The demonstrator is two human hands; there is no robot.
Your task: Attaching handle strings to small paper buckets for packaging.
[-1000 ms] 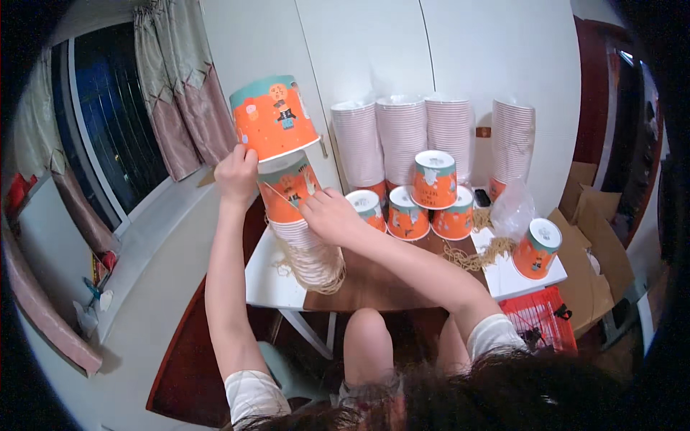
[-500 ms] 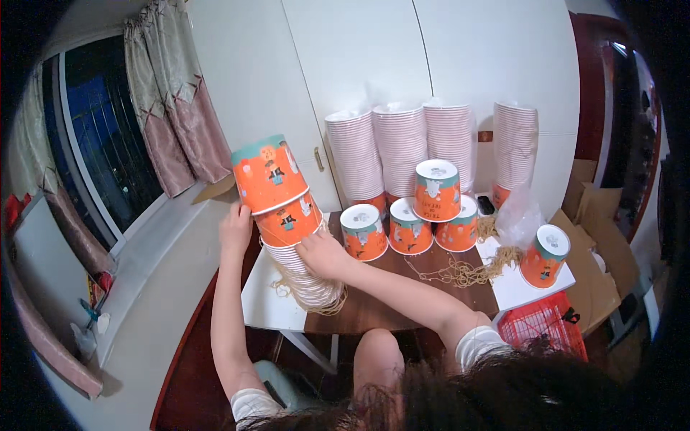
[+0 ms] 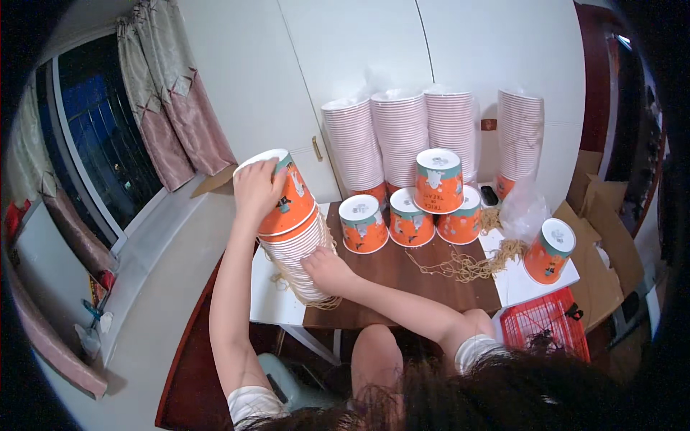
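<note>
An orange paper bucket [image 3: 293, 195] with a green band and white base sits upside down on top of a leaning nested stack of paper buckets [image 3: 295, 251], whose white rims show below it. My left hand [image 3: 257, 190] is closed over the bucket's base and upper side. Lower down, my right hand [image 3: 328, 272] presses curled fingers against the right side of the stack; its fingertips are partly hidden. Thin tan loops hang around the stack. To the right, an upside-down bucket [image 3: 438, 183] rests on a row of three more, including the leftmost bucket [image 3: 363, 226].
Tall plastic-wrapped bucket stacks [image 3: 402, 144] stand along the white cabinet [image 3: 345, 50]. Tangled tan loops [image 3: 467, 267], a clear plastic bag [image 3: 523, 215] and a single bucket [image 3: 550, 251] lie at the table's right. Beyond are a red crate [image 3: 535, 327] and cardboard boxes [image 3: 600, 251].
The top bucket has slid down further over the bucket beneath it. My left hand has moved from its lower rim up to its base. My right hand has shifted down the stack's side.
</note>
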